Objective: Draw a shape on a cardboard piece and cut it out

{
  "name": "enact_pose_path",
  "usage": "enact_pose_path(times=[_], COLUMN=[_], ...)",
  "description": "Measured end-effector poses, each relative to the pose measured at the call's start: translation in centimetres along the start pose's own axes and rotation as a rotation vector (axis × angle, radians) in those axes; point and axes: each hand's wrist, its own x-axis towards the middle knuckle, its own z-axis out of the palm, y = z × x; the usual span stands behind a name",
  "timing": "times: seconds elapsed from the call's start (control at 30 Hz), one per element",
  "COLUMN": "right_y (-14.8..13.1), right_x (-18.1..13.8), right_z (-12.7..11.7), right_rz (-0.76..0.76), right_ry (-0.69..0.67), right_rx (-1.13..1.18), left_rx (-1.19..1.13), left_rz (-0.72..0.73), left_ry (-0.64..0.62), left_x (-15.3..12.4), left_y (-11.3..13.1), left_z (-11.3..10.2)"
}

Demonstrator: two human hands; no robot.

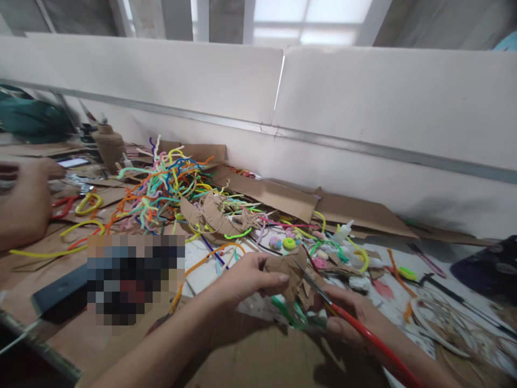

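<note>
My left hand [252, 277] pinches a small, irregular piece of brown cardboard [285, 269] between thumb and fingers. My right hand [347, 312] is wrapped round scissors [351, 320] with red handles. The metal blades point up and to the left and lie against the cardboard piece; whether they bite into it I cannot tell. Under both hands is a large flat cardboard sheet [242, 355]. Green strips [288, 312] and something clear lie just below the cardboard piece, partly hidden by my right hand.
A tangled heap of coloured pipe cleaners [161, 186] stands at the back left. Cardboard strips [262, 191] lie along the white partition [161, 81]. A glue bottle [343, 231] is behind my right hand, and coiled cord [448, 323] lies right. Another person's hand [28, 199] is far left.
</note>
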Motion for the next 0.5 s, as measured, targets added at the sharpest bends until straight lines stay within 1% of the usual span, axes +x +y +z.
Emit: enact_pose_path(times=[0.1,0.27,0.4,0.5], right_y=[0.7,1.3,0.4,0.1], right_x=[0.0,-0.2,-0.2,-0.1], right_z=[0.0,0.2,0.4,0.7], right_rz=[-0.004,-0.014,-0.043,-0.053], right_ry=[0.025,0.042,0.028,-0.008], right_rx=[-0.033,-0.062,-0.138,-0.100], left_rx=[-0.071,-0.101,-0.005,0.081], left_rz=[0.038,0.039,0.025,-0.013], left_ry=[0.015,0.000,-0.055,-0.101], left_x=[0.0,0.1,0.0,-0.1], left_y=[0.0,0.1,0.1,0.0], left_z=[0.2,0.1,-0.1,-0.1])
